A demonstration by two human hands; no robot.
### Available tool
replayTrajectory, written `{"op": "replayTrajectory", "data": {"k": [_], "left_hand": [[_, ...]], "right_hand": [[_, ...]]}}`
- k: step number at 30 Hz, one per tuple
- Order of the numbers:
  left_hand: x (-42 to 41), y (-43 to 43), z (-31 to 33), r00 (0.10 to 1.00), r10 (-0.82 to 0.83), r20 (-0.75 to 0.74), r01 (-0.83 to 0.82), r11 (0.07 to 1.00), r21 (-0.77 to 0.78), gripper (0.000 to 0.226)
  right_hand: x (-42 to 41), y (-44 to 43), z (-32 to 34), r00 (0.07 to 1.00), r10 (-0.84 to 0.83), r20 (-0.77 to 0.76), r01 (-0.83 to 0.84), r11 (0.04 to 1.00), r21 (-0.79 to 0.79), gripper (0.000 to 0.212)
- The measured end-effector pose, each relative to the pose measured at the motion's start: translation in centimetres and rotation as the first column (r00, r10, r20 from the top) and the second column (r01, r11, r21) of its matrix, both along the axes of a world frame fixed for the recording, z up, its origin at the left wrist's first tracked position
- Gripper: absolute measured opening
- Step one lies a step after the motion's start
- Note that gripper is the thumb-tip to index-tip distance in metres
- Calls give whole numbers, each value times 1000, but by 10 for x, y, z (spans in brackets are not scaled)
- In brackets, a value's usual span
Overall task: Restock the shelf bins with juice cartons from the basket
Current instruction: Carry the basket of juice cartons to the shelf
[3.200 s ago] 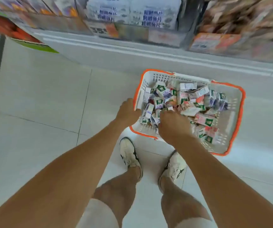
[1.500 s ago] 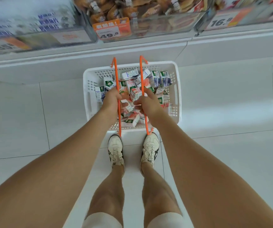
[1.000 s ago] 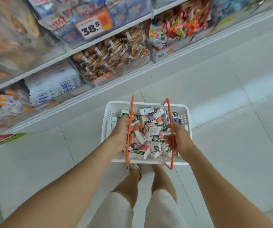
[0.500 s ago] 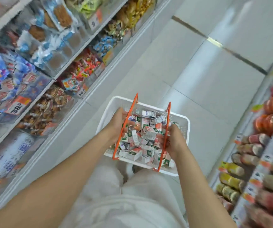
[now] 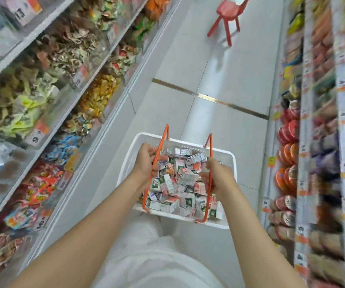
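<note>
We hold the basket (image 5: pixel 227 153) off the floor (image 5: pixel 225 65) in front of our legs. It is white and heaped with small juice cartons (image 5: pixel 185 175) lying every way. Our left hand (image 5: pixel 145 163) has its fingers curled round the left handle (image 5: pixel 163 138). Our right hand (image 5: pixel 219 175) has its fingers curled round the right handle (image 5: pixel 210 142). Left of the basket, shelf bins (image 5: pixel 67 48) hold wrapped snacks. Right of the basket, blurred shelves (image 5: pixel 288 150) hold round orange and red packs. Far beyond the basket stands a red stool (image 5: pixel 227 13).
</note>
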State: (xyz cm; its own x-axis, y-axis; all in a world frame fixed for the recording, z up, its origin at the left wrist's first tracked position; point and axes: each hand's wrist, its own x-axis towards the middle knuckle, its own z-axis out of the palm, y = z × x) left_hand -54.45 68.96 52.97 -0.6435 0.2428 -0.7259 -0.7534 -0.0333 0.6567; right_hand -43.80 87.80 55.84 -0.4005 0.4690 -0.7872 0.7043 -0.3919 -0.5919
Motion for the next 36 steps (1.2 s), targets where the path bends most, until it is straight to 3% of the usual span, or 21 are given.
{"op": "replayTrajectory", "data": {"k": [3, 8, 13, 16, 19, 25, 31, 36], "left_hand": [[-72, 46, 7, 999, -40, 5, 40, 999, -17, 48], [-199, 136, 33, 996, -84, 8, 84, 996, 44, 50], [-329, 238, 53, 993, -105, -50, 107, 993, 52, 46], [-403, 303, 52, 990, -115, -79, 117, 993, 15, 44], [-475, 366, 51, 994, -72, -86, 70, 997, -31, 50], [-605, 474, 62, 994, 71, -85, -69, 997, 22, 49], [-747, 575, 50, 982, 186, -40, -181, 976, 119, 42], [-877, 660, 36, 974, 228, 19, -228, 969, 93, 51]], "right_hand": [[-67, 46, 12, 1000, -14, 5, 14, 998, 57, 12], [-178, 130, 23, 996, -74, -40, 79, 986, 150, 36], [-298, 224, 29, 986, -112, -124, 131, 979, 154, 15], [-369, 285, 27, 984, -94, -154, 116, 984, 137, 14], [-439, 351, 28, 988, -59, -144, 77, 990, 122, 16], [-588, 470, 49, 986, 13, -166, 9, 991, 130, 20], [-749, 573, 54, 970, 114, -214, -61, 969, 238, 18], [-896, 659, 37, 973, 172, -157, -117, 945, 306, 28]]}}
